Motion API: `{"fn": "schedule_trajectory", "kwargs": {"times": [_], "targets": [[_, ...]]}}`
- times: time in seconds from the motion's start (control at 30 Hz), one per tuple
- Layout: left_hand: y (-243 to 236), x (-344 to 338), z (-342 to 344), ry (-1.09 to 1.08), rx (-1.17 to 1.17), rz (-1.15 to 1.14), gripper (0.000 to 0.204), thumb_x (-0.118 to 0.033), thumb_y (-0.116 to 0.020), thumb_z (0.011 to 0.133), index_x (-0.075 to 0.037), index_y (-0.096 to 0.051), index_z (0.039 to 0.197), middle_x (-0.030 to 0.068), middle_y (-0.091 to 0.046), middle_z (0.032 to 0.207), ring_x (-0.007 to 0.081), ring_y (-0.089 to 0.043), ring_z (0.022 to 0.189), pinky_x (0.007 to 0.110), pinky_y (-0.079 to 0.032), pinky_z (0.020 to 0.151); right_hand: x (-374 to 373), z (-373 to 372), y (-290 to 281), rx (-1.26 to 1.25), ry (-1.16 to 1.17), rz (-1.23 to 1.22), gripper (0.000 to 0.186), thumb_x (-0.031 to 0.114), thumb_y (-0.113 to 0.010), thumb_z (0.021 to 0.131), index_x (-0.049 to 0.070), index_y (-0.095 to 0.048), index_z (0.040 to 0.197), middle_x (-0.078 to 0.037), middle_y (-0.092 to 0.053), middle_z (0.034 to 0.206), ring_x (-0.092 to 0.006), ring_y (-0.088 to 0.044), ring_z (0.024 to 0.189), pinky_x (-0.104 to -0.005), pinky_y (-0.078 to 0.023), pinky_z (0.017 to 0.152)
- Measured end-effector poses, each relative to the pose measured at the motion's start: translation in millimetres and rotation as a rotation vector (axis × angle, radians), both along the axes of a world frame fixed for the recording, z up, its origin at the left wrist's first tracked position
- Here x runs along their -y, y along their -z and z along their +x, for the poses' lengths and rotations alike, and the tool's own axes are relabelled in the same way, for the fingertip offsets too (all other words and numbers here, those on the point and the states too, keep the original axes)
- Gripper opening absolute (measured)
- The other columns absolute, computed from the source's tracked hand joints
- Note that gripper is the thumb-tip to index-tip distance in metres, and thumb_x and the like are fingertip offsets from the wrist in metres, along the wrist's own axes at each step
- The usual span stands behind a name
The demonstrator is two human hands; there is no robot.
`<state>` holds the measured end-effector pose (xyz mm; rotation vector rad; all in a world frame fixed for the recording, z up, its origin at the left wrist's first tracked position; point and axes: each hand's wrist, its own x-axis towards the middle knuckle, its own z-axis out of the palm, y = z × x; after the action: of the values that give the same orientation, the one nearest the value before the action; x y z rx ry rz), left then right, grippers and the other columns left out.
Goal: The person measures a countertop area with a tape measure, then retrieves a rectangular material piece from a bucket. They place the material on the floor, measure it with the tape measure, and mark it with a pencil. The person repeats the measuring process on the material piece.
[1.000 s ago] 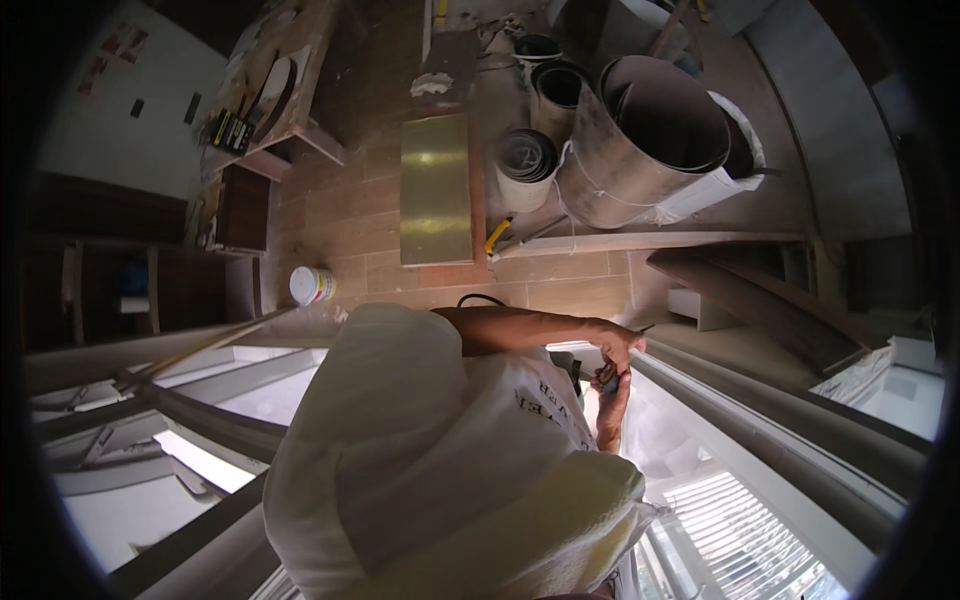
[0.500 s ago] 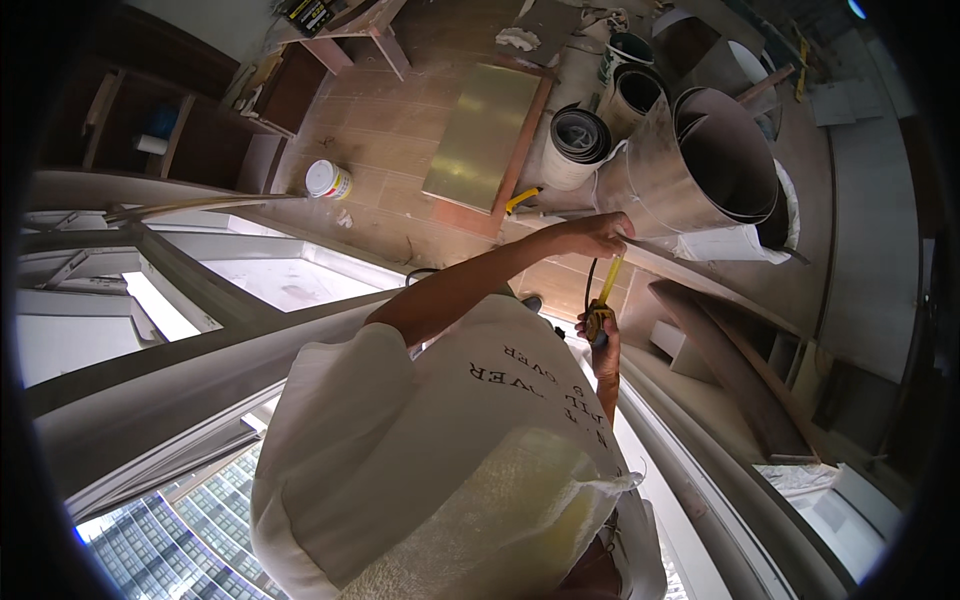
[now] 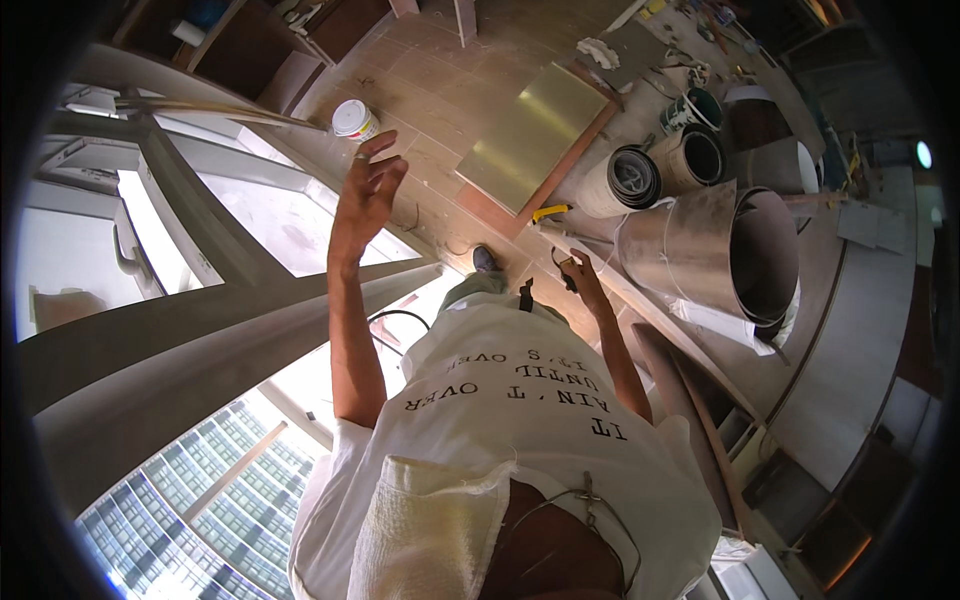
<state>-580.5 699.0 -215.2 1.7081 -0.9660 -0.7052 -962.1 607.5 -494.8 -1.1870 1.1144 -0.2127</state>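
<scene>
Standing on a wood-look floor (image 3: 420, 90) beside a grey window frame (image 3: 150, 410), a person in a white printed T-shirt (image 3: 520, 370) holds both arms apart.

A big rolled sheet (image 3: 680, 240) is off to the right, well apart from the body; nearer the middle, a brass-toned panel (image 3: 535, 135) lies flat on a reddish board (image 3: 500, 215). A white tub (image 3: 352, 120) shows just past the raised left hand (image 3: 362, 205), whose fingers are spread and loosely bent. Lower down, the right hand (image 3: 586, 280) pinches a small dark tape measure (image 3: 569, 282), partly hidden by the fingers, with a thin black strap (image 3: 556, 257) looping off it.
</scene>
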Motion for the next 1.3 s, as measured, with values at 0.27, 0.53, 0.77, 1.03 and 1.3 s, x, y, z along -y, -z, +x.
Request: {"fn": "schedule_trajectory", "kwargs": {"times": [0.27, 0.53, 0.77, 1.03, 1.3], "targets": [[16.4, -37.4, 57.6, -0.226, 0.191, 0.108, 0.044, -0.020, -0.058, 0.096, -0.002, -0.046, 0.134, 0.0160, -0.050, 0.135, 0.0296, -0.059, 0.112, 0.038, -0.049, 0.094, 35.8, 64.6, 59.7, -0.264, -0.360, -0.143, 0.083, 0.060, -0.059, 0.080, 0.012, -0.036, 0.144, -0.025, -0.058, 0.122, -0.0362, -0.055, 0.118, -0.0403, -0.039, 0.101], [2.0, -53.9, 42.1, -0.333, 0.197, 0.295, 0.048, -0.019, -0.062, 0.093, -0.007, -0.046, 0.137, 0.0139, -0.051, 0.134, 0.0298, -0.058, 0.113, 0.040, -0.049, 0.093, 47.2, 143.1, 96.6, -0.127, -0.094, -0.001, 0.048, 0.043, -0.058, 0.084, 0.004, -0.048, 0.111, -0.011, -0.057, 0.088, -0.0190, -0.057, 0.072, -0.0335, -0.046, 0.061], [-4.3, -46.9, 51.7, -0.392, 0.141, 0.286, 0.048, -0.013, -0.062, 0.091, -0.005, -0.045, 0.136, 0.0149, -0.050, 0.132, 0.0315, -0.057, 0.115, 0.040, -0.048, 0.093, 110.9, 137.1, 78.6, -0.222, -0.155, 0.104, 0.052, 0.045, -0.060, 0.083, 0.006, -0.048, 0.116, -0.011, -0.057, 0.090, -0.0179, -0.057, 0.072, -0.0325, -0.047, 0.061], [-3.1, -15.7, 91.2, -0.373, 0.204, 0.372, 0.050, -0.016, -0.061, 0.092, -0.008, -0.044, 0.138, 0.0161, -0.050, 0.132, 0.0325, -0.057, 0.114, 0.043, -0.048, 0.093, 166.8, 208.3, 99.5, -0.233, -0.305, 0.176, 0.057, 0.047, -0.061, 0.082, 0.007, -0.048, 0.121, -0.010, -0.057, 0.092, -0.0165, -0.057, 0.073, -0.0314, -0.047, 0.060], [10.6, 68.2, 211.8, -0.411, 0.262, 0.487, 0.049, -0.014, -0.064, 0.090, -0.008, -0.046, 0.135, 0.0150, -0.054, 0.129, 0.0332, -0.060, 0.107, 0.043, -0.050, 0.087, 272.2, 410.7, 147.2, -0.088, -0.401, 0.291, 0.062, 0.050, -0.063, 0.082, 0.009, -0.048, 0.126, -0.010, -0.058, 0.094, -0.0152, -0.058, 0.074, -0.0302, -0.047, 0.060]]}}
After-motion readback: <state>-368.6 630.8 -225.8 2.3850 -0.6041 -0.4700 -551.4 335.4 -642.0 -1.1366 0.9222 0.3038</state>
